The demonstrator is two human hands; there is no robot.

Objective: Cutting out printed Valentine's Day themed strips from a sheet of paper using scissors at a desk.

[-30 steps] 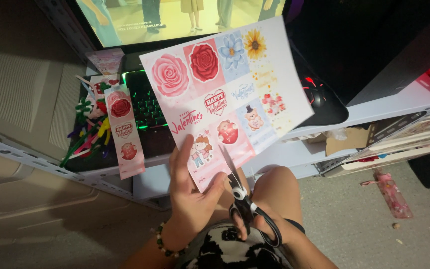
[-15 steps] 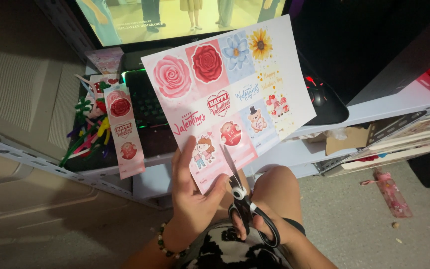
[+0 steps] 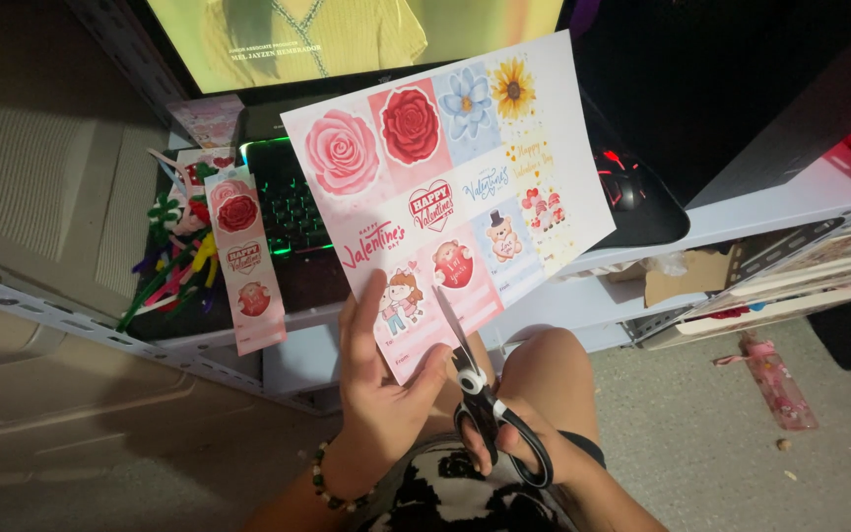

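The left hand (image 3: pixel 381 394) pinches the lower corner of the printed sheet (image 3: pixel 450 187) of roses, flowers and hearts, thumb pressed on its face and fingers behind, holding it up tilted over the glowing keyboard (image 3: pixel 293 212). Just to its right, the right hand (image 3: pixel 524 448) is closed through the loops of the black-handled scissors (image 3: pixel 480 394), blades nearly together and biting up into the sheet's bottom edge. A cut strip (image 3: pixel 245 261) of the same pictures lies on the shelf (image 3: pixel 741 217) edge, well off to the left.
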